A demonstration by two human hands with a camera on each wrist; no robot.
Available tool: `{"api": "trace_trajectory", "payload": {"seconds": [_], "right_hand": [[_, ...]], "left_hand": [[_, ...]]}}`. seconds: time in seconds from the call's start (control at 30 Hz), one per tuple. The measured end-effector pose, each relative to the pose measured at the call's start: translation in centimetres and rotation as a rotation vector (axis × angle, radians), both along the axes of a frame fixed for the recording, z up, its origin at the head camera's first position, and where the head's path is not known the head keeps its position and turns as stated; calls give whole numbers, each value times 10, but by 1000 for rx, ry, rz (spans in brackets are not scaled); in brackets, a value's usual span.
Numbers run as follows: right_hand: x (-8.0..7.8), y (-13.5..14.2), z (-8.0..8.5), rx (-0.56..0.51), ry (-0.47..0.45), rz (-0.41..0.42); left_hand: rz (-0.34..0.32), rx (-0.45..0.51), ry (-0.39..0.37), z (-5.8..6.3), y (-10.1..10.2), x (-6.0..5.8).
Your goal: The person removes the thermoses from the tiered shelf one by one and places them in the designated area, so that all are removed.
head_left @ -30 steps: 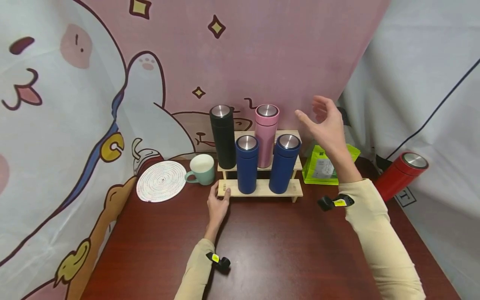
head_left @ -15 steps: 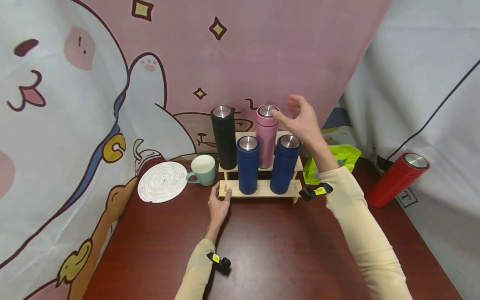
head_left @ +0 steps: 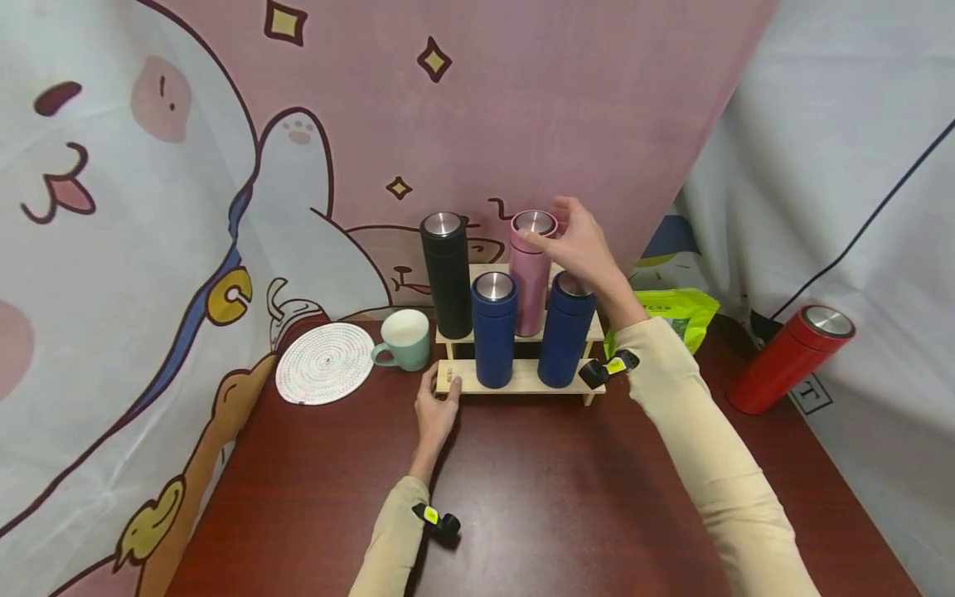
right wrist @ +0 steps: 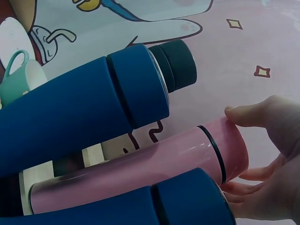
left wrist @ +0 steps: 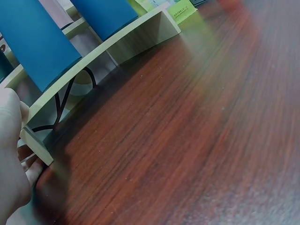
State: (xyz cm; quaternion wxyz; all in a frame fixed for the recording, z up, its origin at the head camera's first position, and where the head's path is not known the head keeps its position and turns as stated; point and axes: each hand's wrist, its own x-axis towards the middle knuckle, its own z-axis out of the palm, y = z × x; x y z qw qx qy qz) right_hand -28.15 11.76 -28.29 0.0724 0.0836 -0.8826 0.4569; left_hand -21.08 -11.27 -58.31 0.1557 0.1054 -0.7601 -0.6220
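Observation:
A two-step wooden rack [head_left: 526,375] holds upright thermos flasks. On its upper step stand a black thermos [head_left: 448,286] and a pink thermos [head_left: 528,286]; a left blue thermos [head_left: 494,344] and a right blue thermos [head_left: 564,340] stand on the lower step. My left hand [head_left: 435,414] grips the rack's left end, thumb on top and fingers below. My right hand [head_left: 585,249] is at the pink thermos's cap [right wrist: 232,145], thumb on one side and fingers round the other. The right wrist partly covers the right blue thermos in the head view.
A teal mug [head_left: 406,348] and a round woven mat [head_left: 325,365] sit left of the rack. To the right are a lime-green bag [head_left: 690,315] and a red thermos [head_left: 787,361]. A pink printed cloth [head_left: 597,99] hangs behind. The brown table [head_left: 522,497] extends in front.
My right hand has moved left and slightly down from above the green bag to the pink thermos's cap, and its fingers have closed round it. My left hand has stayed on the rack.

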Motion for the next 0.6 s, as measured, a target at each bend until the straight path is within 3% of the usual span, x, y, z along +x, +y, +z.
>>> {"api": "trace_trajectory", "payload": {"seconds": [0.3, 0.6], "right_hand": [[-7, -1, -2, 86, 0, 35], [-10, 10, -9, 85, 41, 55]], "left_hand": [[9, -4, 0, 0, 1, 1], [10, 8, 7, -1, 1, 0]]}}
